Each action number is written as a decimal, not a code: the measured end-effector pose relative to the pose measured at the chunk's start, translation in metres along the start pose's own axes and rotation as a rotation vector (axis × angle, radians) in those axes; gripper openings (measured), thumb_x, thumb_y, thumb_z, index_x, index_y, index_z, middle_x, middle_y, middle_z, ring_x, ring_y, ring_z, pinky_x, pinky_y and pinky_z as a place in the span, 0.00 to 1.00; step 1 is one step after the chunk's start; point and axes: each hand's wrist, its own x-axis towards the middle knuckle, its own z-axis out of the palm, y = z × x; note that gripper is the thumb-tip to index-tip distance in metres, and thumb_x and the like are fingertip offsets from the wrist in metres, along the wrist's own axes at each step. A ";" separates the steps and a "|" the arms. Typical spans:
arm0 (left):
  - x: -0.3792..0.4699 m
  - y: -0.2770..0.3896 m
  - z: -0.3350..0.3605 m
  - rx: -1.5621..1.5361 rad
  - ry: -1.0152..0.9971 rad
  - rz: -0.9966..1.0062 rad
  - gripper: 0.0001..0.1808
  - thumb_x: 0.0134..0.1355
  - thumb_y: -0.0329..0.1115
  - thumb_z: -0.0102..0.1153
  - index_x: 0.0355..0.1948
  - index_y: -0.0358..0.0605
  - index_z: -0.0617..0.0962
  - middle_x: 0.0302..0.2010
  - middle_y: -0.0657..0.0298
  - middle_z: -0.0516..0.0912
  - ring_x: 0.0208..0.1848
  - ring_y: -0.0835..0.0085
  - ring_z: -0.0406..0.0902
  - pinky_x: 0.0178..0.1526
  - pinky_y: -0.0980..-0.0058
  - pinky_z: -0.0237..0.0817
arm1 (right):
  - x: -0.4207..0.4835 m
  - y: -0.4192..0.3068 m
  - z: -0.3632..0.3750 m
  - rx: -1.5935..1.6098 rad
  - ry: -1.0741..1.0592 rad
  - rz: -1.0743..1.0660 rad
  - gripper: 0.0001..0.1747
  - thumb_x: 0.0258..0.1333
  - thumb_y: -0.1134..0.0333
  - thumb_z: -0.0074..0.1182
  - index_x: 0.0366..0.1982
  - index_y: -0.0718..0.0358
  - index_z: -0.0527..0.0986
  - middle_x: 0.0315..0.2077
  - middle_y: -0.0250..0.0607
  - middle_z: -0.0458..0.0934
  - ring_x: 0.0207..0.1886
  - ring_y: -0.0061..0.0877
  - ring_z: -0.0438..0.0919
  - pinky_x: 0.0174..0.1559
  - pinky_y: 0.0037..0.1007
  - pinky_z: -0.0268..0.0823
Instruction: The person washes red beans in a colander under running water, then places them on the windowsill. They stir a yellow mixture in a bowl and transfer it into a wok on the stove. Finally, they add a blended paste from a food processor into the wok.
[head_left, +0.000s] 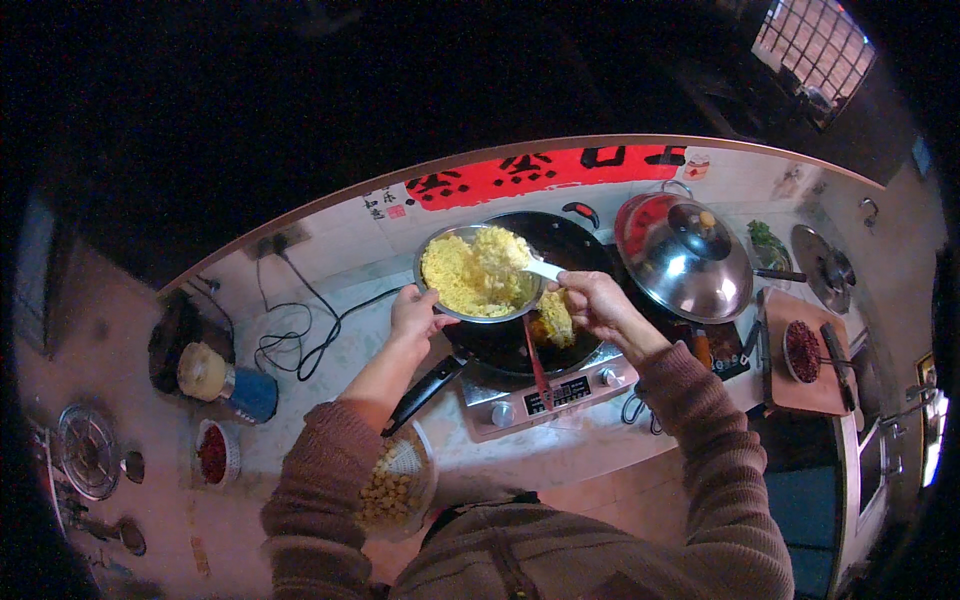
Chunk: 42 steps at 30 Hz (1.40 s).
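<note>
My left hand (420, 316) grips the near left rim of a metal bowl (480, 318) filled with yellow, crumbly food (454, 274). In my right hand (598, 306) is the handle of a white rice paddle (544, 268), its head loaded with the same food above the bowl. The bowl is held over the left part of a black wok (510, 351) on an induction cooker (551, 401). More yellow food (555, 322) lies in the wok, partly hidden by my right hand. A reddish-brown utensil (537, 360) leans over the wok's near rim.
The wok's black handle (422, 394) juts towards me on the left. A domed steel lid (694, 259) covers a pan at right, beside a cutting board (817, 300) with a bowl of dark red food (802, 351) and a knife. A basket of small brown pieces (390, 487) stands near left; cables (300, 349) lie behind it.
</note>
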 end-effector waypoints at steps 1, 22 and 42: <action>-0.002 0.004 -0.005 0.024 -0.026 -0.015 0.08 0.57 0.29 0.47 0.37 0.42 0.67 0.36 0.57 0.75 0.20 0.68 0.77 0.16 0.82 0.66 | 0.000 -0.004 -0.005 0.037 -0.026 -0.001 0.12 0.57 0.65 0.40 0.31 0.67 0.69 0.09 0.20 0.52 0.11 0.11 0.48 0.13 0.16 0.38; -0.024 0.023 -0.066 0.060 0.073 0.003 0.08 0.55 0.27 0.46 0.36 0.37 0.67 0.28 0.57 0.75 0.16 0.72 0.74 0.14 0.84 0.60 | 0.028 0.025 -0.062 -1.623 0.351 -0.435 0.14 0.50 0.62 0.44 0.22 0.65 0.74 0.21 0.53 0.75 0.27 0.45 0.75 0.31 0.42 0.68; -0.012 0.024 -0.044 0.362 0.092 0.165 0.09 0.54 0.31 0.51 0.34 0.43 0.67 0.21 0.61 0.76 0.13 0.76 0.72 0.13 0.82 0.60 | -0.029 -0.006 -0.036 -1.120 0.289 -0.659 0.12 0.53 0.63 0.46 0.29 0.64 0.74 0.18 0.50 0.73 0.23 0.43 0.74 0.26 0.36 0.65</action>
